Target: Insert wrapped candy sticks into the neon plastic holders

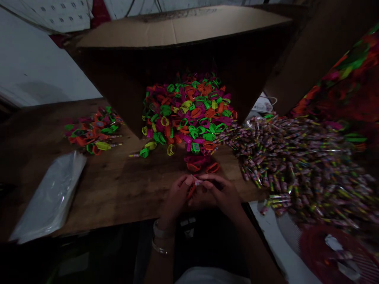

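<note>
At the table's front edge, my left hand (177,194) is closed around an orange plastic toy watch (192,191). My right hand (221,193) meets it from the other side, thumb and fingers pinching a small pink-and-white wrapped candy tube (197,182) against the watch. The fingers partly cover both items, and the dim light blurs their detail. Just beyond my fingertips lie another orange toy watch (212,168) and a magenta one (201,159). Behind them, a heap of green, orange, magenta and yellow toy watches (192,114) spills from a cardboard box.
The cardboard box (183,29) lies on its side on the wooden table (118,185). Many wrapped candy tubes (296,157) are piled at right. At left are a smaller toy-watch pile (94,130) and clear plastic bags (53,193). A red basket (310,248) stands lower right.
</note>
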`<state>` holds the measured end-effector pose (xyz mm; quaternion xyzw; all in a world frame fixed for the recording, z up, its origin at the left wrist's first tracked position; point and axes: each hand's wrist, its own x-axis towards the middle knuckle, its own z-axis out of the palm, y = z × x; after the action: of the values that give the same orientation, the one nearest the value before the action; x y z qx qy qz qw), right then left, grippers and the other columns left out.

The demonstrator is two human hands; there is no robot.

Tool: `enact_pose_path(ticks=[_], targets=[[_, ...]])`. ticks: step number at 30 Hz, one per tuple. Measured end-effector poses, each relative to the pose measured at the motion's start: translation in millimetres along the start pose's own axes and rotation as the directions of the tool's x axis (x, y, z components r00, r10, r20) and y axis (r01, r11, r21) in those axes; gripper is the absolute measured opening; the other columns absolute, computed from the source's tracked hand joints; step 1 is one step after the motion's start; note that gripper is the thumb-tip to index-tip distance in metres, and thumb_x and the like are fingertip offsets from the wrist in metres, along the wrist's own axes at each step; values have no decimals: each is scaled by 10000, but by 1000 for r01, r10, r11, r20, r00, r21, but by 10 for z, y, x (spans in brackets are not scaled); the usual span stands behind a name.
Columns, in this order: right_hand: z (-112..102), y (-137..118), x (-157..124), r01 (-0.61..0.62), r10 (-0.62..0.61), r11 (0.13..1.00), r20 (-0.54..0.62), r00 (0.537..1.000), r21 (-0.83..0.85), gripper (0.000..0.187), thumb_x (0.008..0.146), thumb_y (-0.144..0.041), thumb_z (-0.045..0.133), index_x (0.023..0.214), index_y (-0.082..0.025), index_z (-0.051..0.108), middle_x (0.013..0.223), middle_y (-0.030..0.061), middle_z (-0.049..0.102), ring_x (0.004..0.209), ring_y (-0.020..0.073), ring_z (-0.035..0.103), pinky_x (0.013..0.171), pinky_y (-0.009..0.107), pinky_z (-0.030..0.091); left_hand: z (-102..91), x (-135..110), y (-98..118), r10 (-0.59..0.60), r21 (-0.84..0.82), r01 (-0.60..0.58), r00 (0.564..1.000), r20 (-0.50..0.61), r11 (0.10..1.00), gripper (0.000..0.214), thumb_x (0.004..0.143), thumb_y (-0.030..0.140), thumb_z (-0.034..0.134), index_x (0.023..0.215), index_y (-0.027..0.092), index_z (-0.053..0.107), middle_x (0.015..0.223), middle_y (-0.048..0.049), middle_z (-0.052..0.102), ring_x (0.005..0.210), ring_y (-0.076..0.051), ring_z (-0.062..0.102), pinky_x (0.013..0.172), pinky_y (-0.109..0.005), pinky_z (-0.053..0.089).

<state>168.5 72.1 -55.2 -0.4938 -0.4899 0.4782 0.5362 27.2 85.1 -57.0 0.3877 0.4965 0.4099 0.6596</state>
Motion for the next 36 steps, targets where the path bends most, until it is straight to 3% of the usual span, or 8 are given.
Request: enact_pose_path(ticks=[8, 14, 17, 21, 25, 29, 33, 36], targets=[[30, -28, 4, 10, -12, 999, -26, 1000, -52, 139, 754, -266, 621, 836, -228, 728, 794, 19, 736, 649, 159, 655, 630, 283, 536, -55, 1, -12, 132, 100, -127, 990, -46, 987, 323, 743, 487, 585, 741, 169, 638, 687, -15, 601, 590, -119, 516, 498, -197, 384], [48, -16, 44, 173, -172, 953, 29, 985, -247, 162, 767, -167, 579, 800, -238, 722, 807, 36, 723, 770, 188, 657, 716, 314, 515, -60, 41, -108, 55, 77, -52, 998, -36, 996, 269, 699, 420, 654, 758, 162, 612, 577, 36, 514, 496, -86, 424, 459, -190, 317], [16, -1, 93, 144, -132, 950, 63, 989, -278, 157, 765, -150, 583, 803, -231, 712, 813, 37, 718, 776, 188, 655, 728, 317, 509, -49, 30, -85, 82, 119, -76, 995, -50, 990, 252, 716, 392, 655, 831, 171, 616, 720, -3, 613, 609, -118, 534, 533, -208, 403], [3, -6, 113, 37, -27, 977, 49, 998, -210, 115, 766, -183, 600, 806, -220, 701, 837, 40, 716, 819, 198, 659, 784, 346, 509, -161, -35, -11, 135, 236, -133, 991, 6, 963, 315, 657, 287, 749, 932, 199, 626, 940, -26, 668, 860, -157, 603, 763, -244, 470], [49, -70, 78, -85, 71, 994, 183, 981, 69, 340, 743, -247, 656, 1082, -256, 651, 1045, 39, 711, 894, 193, 674, 805, 347, 534, -531, -37, 79, 94, -25, -95, 995, -15, 995, 334, 719, 428, 704, 932, 173, 667, 790, -37, 689, 650, -138, 608, 578, -224, 485], [64, -98, 54, -152, 131, 980, 156, 979, 130, 325, 743, -305, 672, 1064, -249, 665, 1073, 50, 712, 929, 199, 677, 831, 350, 537, -1024, 80, 229, 302, -307, -416, 885, -355, 856, 672, 760, 770, 335, 1026, 220, 616, 1094, -57, 679, 1045, -188, 610, 853, -280, 507], [12, 11, 9, -179, 166, 981, 156, 974, 74, 264, 737, -374, 677, 955, -229, 711, 976, 59, 743, 900, 223, 690, 829, 377, 542, -1376, 232, 251, 279, -365, -567, 749, -601, 738, 538, 842, 636, 299, 928, 210, 616, 1158, -94, 657, 1179, -213, 548, 1016, -368, 417], [-63, 107, -48, -210, 203, 976, 103, 974, 59, 308, 700, -444, 701, 912, -222, 726, 982, 74, 743, 899, 241, 692, 817, 389, 548, -1489, 392, 200, 420, 158, -409, 697, -581, 899, 424, 824, 523, 392, 984, 201, 617, 1106, -101, 680, 1069, -242, 615, 934, -422, 470]])
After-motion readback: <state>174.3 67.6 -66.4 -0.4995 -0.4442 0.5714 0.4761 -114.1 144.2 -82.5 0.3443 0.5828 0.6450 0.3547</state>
